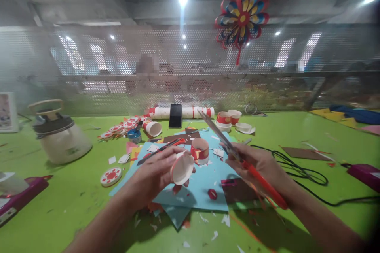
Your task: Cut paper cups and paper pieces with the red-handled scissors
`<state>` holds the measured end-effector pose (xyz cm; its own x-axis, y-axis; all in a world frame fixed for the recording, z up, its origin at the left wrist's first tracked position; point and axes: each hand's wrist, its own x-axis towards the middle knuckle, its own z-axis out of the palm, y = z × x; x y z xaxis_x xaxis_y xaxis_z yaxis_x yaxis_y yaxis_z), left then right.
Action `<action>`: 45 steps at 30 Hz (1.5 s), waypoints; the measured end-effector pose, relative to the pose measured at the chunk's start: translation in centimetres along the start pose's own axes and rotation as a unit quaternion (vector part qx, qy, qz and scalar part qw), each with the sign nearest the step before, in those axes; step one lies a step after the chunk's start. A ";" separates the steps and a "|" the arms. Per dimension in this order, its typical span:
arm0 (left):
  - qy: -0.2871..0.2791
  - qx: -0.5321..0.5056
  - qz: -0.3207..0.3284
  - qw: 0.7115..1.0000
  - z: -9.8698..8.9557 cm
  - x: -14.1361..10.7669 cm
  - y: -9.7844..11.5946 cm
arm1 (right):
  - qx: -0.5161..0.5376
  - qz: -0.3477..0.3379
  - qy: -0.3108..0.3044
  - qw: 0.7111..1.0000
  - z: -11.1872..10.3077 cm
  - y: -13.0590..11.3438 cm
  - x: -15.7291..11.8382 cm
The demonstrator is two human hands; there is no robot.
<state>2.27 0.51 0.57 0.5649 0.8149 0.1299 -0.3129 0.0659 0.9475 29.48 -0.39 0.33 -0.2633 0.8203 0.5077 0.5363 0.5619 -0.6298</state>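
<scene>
My left hand holds a cut-down paper cup piece, its round white inside facing right and toward me. In my right hand is a pair of scissors with red handles; the blades point up and to the left, clear of the cup piece. Just behind the cup piece, a red and white paper cup ring stands on light blue paper. A small dark red hexagonal piece lies on the paper in front, between my hands.
A second pair of scissors lies behind my left hand. Red-and-white discs, a blue jar and a large kettle are at left. Farther back are a phone and cups. A black cable coils at right.
</scene>
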 end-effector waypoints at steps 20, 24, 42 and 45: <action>0.004 0.460 0.193 0.867 1.1 0.1 -0.8 | 0.214 0.046 -0.057 0.974 3.7 -5.2 0.8; -0.001 0.477 0.211 0.853 1.1 0.2 -0.9 | 0.233 0.053 -0.055 0.969 4.3 -4.6 0.6; 0.010 0.425 0.140 0.894 1.6 0.4 -1.2 | 0.220 0.060 -0.012 0.974 4.5 -5.3 0.1; 0.026 0.433 0.135 0.891 1.5 0.4 -1.2 | 0.320 0.147 -0.022 0.936 4.2 -5.1 0.4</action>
<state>4.08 -0.09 -0.08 0.5144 0.7615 0.3944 0.2878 -0.5865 0.7571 23.29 -2.47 1.22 -0.2210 0.9448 0.2419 0.0042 0.2489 -0.9685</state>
